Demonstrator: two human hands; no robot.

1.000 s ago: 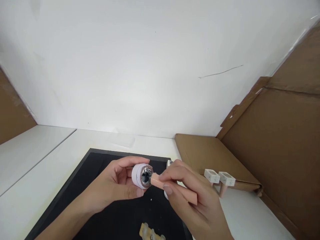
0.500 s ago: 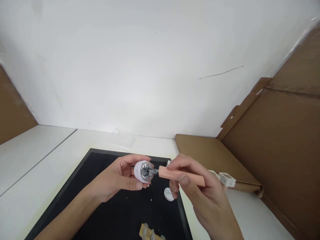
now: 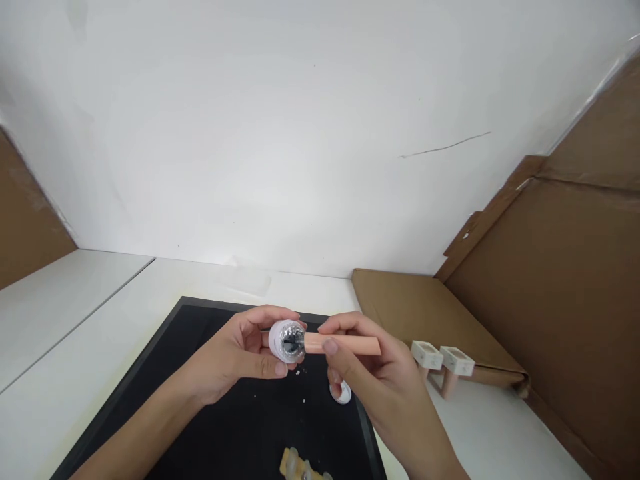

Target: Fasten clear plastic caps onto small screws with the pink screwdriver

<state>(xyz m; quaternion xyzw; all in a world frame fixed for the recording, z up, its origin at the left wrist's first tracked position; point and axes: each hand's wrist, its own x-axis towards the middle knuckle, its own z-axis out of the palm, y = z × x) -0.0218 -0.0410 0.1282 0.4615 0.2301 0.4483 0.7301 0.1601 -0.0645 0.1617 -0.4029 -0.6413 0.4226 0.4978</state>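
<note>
My left hand [image 3: 255, 347] is closed around a small white jar [image 3: 277, 341], its mouth tilted to the right. Torn silver foil rings the jar's opening, with something dark inside. In my right hand [image 3: 370, 363] is a peach-coloured handle [image 3: 345, 344], pinched between thumb and fingers; it looks like a brush or applicator. The handle's left end is right at the jar's mouth, so its tip reaches into the opening. Below my right fingers a round white lid [image 3: 343, 393] lies on the black mat [image 3: 235, 427], partly covered by them.
Two white block-like pieces on peach stems, a nearer one [image 3: 457, 361] and another [image 3: 427, 355], stand at right by a flat cardboard box [image 3: 400, 300]. A yellowish piece with translucent rings [image 3: 299, 467] lies at the mat's front edge. Cardboard panels [image 3: 565, 273] flank the white wall [image 3: 300, 147].
My right hand has moved left, pushing the handle's tip deeper into the jar. The white pieces at right show more fully. My left hand and the jar stay nearly still.
</note>
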